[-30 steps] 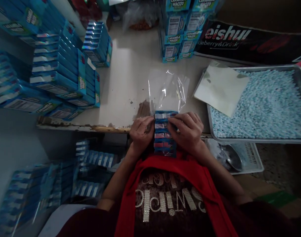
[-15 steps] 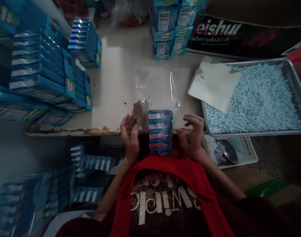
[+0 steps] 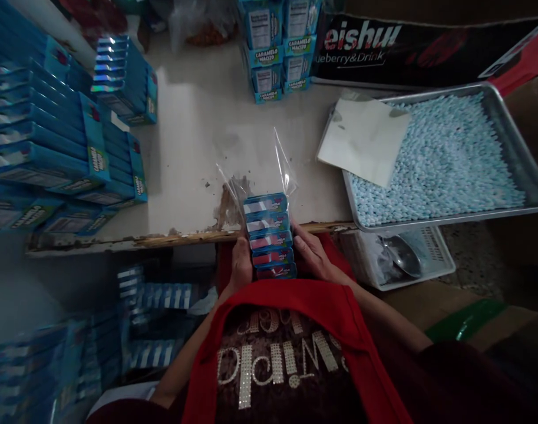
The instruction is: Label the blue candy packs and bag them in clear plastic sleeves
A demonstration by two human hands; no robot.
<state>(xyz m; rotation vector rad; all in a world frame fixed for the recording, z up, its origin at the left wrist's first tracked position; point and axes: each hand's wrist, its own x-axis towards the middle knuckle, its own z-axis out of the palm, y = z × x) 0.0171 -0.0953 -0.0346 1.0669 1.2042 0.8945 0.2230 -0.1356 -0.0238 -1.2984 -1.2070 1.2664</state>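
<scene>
1. Head view, main item: a row of five blue packets (image 3: 271, 240) in a clear bag (image 3: 286, 176) stands between the two hands, its near end beside the red apron (image 3: 290, 290) and its far end at the front edge of the table (image 3: 189, 159).
2. Alignment: the row's long axis runs away from the body, far end leaning slightly left. The bag's loose end flares beyond the last packet, above the tabletop.
3. Left hand (image 3: 241, 266): against the left flank, along the nearer packets. Its fingers are largely hidden behind the row; how far they are curled cannot be told.
4. Right hand (image 3: 313, 253): along the right flank, fingers fairly straight, tips reaching farther up the row than the left hand's. In this dim view it appears to touch the bag, though closure underneath cannot be confirmed.
5. Proximity: the row lies directly between both sets of fingers; neither hand is clearly nearer.
6. Surroundings: a metal tray (image 3: 428, 222) of pale blue pieces (image 3: 449, 159), partly covered by a pale sheet (image 3: 366, 138), sits to the right; stacked blue boxes (image 3: 43, 123) stand left.
</scene>
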